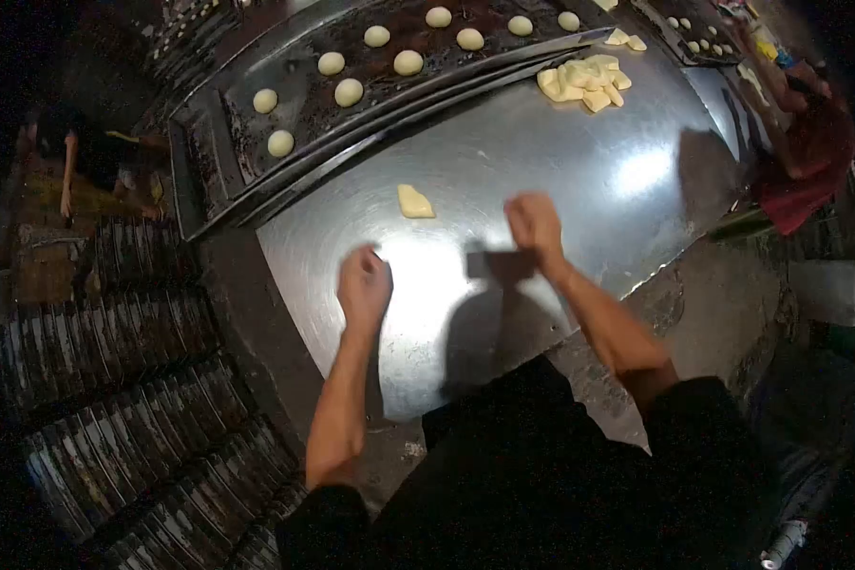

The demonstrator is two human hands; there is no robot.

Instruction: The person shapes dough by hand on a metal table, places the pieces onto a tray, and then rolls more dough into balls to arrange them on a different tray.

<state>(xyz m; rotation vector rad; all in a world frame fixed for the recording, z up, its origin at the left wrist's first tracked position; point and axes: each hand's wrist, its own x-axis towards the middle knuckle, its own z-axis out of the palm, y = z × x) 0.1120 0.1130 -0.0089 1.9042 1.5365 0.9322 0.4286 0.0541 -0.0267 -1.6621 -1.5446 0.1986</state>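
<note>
Lying on the bright metal worktop (598,171), the dough piece (415,201) looks pale yellow, smooth and unevenly four-sided, with a narrowed corner. Bare metal surrounds it; the rim of the tray (247,193) runs beyond it, and the worktop's left edge is well apart. Its long axis slants from far left to near right, the narrowed corner pointing near right. The left hand (365,285) is nearer the wearer and the right hand (539,228) off to its right, both apart from it, fingers curled inward; whether either pinches anything, I cannot tell.
</note>
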